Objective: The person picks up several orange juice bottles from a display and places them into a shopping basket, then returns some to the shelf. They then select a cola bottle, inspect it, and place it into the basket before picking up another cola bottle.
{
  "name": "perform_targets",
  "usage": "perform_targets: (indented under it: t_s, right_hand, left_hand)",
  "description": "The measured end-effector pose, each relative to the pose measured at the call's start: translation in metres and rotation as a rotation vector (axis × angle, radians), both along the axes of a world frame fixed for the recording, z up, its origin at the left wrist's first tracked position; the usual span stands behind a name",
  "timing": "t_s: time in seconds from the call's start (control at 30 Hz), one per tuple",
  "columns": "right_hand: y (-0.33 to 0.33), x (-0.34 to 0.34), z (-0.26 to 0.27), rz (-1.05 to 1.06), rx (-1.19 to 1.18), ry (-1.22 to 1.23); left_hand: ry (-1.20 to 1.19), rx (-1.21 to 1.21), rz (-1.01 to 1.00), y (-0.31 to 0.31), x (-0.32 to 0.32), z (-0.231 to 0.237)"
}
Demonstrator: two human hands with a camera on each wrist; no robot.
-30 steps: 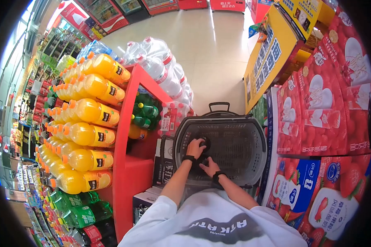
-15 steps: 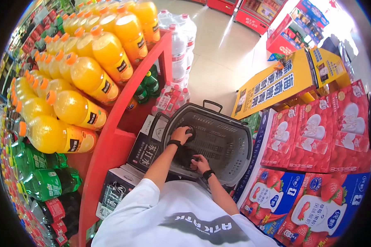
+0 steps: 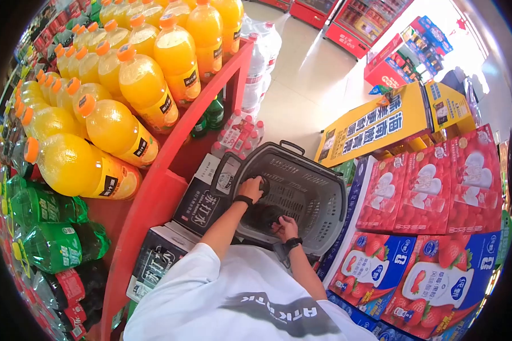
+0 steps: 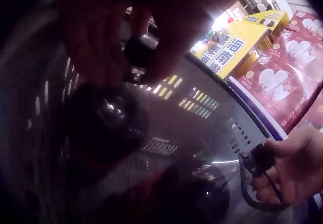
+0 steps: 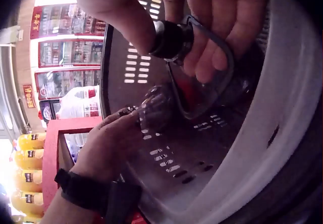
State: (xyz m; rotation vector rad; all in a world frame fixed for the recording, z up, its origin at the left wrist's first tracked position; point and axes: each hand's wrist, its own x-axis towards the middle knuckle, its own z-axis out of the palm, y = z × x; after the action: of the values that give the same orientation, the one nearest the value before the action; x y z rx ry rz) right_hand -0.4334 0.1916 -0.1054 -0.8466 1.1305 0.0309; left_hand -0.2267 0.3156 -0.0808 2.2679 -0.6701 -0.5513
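Inside the grey basket (image 3: 324,196) are two dark bottles. My left hand (image 3: 251,190) grips one by its top; in the left wrist view its shadowed fingers stand around a black cap (image 4: 141,50) above a dark rounded body (image 4: 108,115). My right hand (image 3: 285,228) pinches the other bottle's black cap (image 5: 170,40) between thumb and fingers, and a thin dark loop (image 5: 226,57) hangs from that cap beside the palm. The right wrist view shows my left hand (image 5: 113,141) lower left, near a glossy bottle (image 5: 157,108). The bottles' lower parts are hard to see.
Orange drink bottles (image 3: 148,85) stand on a red-framed display (image 3: 165,165) at left. Black cartons (image 3: 199,202) adjoin the basket's left side. Red gift boxes (image 3: 426,187) and strawberry cartons (image 3: 432,278) line the right. Beyond are a yellow box (image 3: 370,122) and fridges (image 3: 358,28).
The head view has swung, so the basket sits further left and the yellow box shows more fully. Both hands stay on the bottle tops inside the basket, shifting only slightly.
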Motion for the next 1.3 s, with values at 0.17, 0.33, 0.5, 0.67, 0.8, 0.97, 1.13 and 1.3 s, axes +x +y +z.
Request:
perform_targets:
  t_s: [0.17, 0.33, 0.5, 0.67, 0.8, 0.97, 1.13, 1.3]
  right_hand:
    - [0.004, -0.001, 0.008, -0.154, 0.041, -0.021]
    - [0.004, -0.007, 0.003, -0.283, 0.107, -0.082]
    - [0.003, -0.009, 0.004, -0.179, 0.061, -0.091]
    - [0.004, -0.002, 0.012, -0.062, 0.011, -0.045]
    - [0.003, 0.005, 0.002, 0.003, -0.070, -0.016]
    - [-0.005, 0.002, 0.002, 0.222, -0.292, 0.043]
    - [-0.033, -0.012, -0.044, 0.497, -0.655, 0.064]
    - [-0.010, 0.017, 0.086, 0.925, -1.062, 0.283]
  left_hand:
    - [0.000, -0.001, -0.022, 0.000, -0.002, -0.002]
    - [0.031, 0.011, -0.071, 0.002, -0.002, 0.002]
    - [0.103, 0.034, -0.111, 0.005, -0.008, 0.015]
    - [0.041, -0.008, -0.111, 0.007, -0.009, -0.004]
    - [0.039, 0.006, -0.102, 0.009, -0.010, -0.004]
    - [0.022, -0.076, -0.072, 0.012, -0.016, -0.001]
    - [0.188, -0.260, -0.125, 0.058, -0.019, 0.062]
    - [0.292, -0.450, -0.048, 0.142, -0.040, 0.158]
